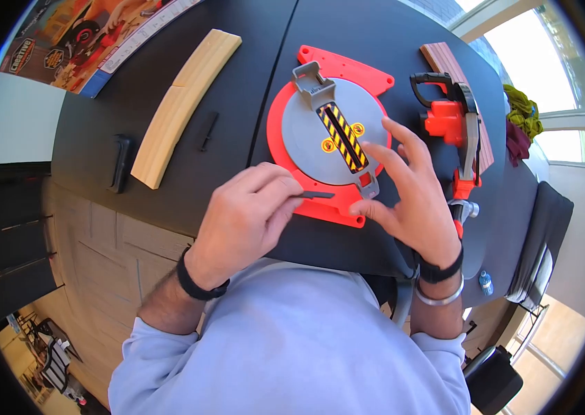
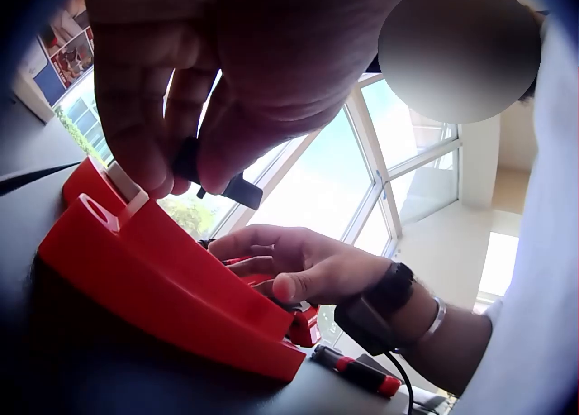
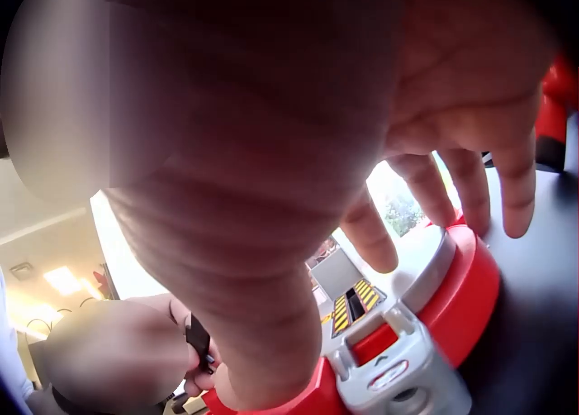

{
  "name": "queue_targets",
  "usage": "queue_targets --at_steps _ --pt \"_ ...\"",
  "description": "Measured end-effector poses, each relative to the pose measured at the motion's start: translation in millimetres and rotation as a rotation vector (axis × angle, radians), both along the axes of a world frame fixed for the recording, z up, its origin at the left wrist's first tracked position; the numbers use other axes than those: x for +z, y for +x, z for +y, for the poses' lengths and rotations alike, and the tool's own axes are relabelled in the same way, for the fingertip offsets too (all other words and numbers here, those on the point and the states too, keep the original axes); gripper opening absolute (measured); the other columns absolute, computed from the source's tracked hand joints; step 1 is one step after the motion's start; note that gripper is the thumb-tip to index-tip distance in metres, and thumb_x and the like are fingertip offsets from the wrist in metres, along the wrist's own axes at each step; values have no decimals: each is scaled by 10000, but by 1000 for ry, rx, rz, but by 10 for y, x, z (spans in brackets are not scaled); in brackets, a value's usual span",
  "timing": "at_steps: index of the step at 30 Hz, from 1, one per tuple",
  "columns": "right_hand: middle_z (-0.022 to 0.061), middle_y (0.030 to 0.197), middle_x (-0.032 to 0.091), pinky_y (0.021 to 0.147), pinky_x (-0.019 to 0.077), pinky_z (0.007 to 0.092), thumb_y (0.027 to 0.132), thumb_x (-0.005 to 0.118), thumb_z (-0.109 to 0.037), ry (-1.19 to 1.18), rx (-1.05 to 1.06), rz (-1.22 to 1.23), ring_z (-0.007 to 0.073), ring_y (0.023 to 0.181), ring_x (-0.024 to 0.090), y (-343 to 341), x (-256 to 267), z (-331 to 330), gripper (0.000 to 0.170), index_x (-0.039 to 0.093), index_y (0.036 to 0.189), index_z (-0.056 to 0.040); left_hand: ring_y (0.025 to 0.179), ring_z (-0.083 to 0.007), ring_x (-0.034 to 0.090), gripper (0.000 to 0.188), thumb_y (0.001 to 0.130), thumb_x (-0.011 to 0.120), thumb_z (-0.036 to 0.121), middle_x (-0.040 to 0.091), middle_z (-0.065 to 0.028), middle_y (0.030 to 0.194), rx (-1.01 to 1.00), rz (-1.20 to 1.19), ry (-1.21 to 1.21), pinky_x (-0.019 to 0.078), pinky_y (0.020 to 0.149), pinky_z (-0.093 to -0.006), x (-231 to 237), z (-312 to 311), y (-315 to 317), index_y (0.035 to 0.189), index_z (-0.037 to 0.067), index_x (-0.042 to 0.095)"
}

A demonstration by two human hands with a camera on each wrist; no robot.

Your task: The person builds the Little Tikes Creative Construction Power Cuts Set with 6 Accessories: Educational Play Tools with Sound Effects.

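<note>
In the head view my left hand pinches a small black piece between thumb and fingers, over the near edge of a red base. That base carries a round grey plate with a yellow-and-black striped slot and a grey bracket at its far side. The left wrist view shows the black piece held above the red base. My right hand is spread over the plate's right side, fingers apart and holding nothing; in the right wrist view its fingers hang near the plate's edge.
A toy saw in red and black lies at the right beside a reddish wooden strip. To the left are a pale wood piece, a black clip-like part, a small black part and a printed box.
</note>
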State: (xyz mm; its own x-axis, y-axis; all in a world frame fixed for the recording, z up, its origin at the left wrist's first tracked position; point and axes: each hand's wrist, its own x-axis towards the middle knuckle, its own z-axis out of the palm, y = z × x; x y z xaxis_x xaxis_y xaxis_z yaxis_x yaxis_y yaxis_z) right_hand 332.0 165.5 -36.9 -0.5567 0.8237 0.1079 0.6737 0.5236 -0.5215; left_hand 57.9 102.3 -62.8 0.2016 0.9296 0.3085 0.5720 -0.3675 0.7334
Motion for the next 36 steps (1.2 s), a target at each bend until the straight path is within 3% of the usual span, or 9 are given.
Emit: queue_targets --at_steps 3,6,9,15,16,19,24,31,36 --pt "197 1401 638 883 625 437 821 971 -267 -65 41 154 346 1077 731 -160 142 -128 580 735 1310 -62 817 -289 749 219 861 892 -8 750 -110 1016 -39 -24 17 619 711 -361 55 -26 47 1036 24 765" --pt "112 911 718 705 582 435 851 903 -97 -65 237 238 322 816 716 -263 110 -257 347 756 1160 -36 828 -284 755 218 863 898 5 754 -104 1024 -105 -87 52 621 712 -367 125 -21 90 1037 36 772" --pt "118 872 720 680 575 433 853 894 -69 -21 156 239 329 778 713 -191 156 -240 244 780 1064 -24 831 -277 757 226 870 924 98 760 -100 1010 -155 -53 27 624 707 -372 188 -7 47 1031 44 775" --pt "149 992 713 762 571 436 885 850 -1 89 -220 -1 345 904 717 369 -74 -168 169 782 1040 13 853 -257 781 289 877 926 122 753 -135 998 405 219 -111 651 766 -347 -9 288 -711 1098 5 779" --pt "144 993 687 752 555 434 886 854 -4 58 -275 -7 334 888 700 451 -124 -185 175 796 1051 12 887 -358 757 282 881 904 127 767 -155 1052 424 243 -145 608 764 -430 -90 308 -826 1109 17 779" --pt "135 969 658 729 534 431 883 864 -12 26 -372 -91 321 850 676 601 -204 -234 180 812 1054 10 937 -387 759 269 888 891 126 772 -169 1065 453 338 -128 606 824 -458 -256 339 -943 1111 23 781" --pt "125 914 647 712 526 418 867 886 -24 -3 -379 -35 308 819 667 564 -179 -255 198 821 1052 5 890 -289 792 293 881 897 72 786 -169 1025 453 383 -148 650 811 -379 -298 395 -926 1134 -8 774" --pt "91 877 688 689 541 320 914 856 20 8 -313 246 190 747 679 308 -58 -211 175 776 1069 21 881 -283 777 308 862 892 85 790 -152 1012 453 407 -86 633 811 -375 -196 352 -839 1136 2 779" --pt "-7 990 623 682 445 206 1083 751 -56 -311 -395 718 53 812 561 183 -83 -261 236 626 1283 -53 894 -251 771 275 884 914 85 816 -124 1106 271 214 -92 617 797 -342 141 237 -464 1116 8 789"
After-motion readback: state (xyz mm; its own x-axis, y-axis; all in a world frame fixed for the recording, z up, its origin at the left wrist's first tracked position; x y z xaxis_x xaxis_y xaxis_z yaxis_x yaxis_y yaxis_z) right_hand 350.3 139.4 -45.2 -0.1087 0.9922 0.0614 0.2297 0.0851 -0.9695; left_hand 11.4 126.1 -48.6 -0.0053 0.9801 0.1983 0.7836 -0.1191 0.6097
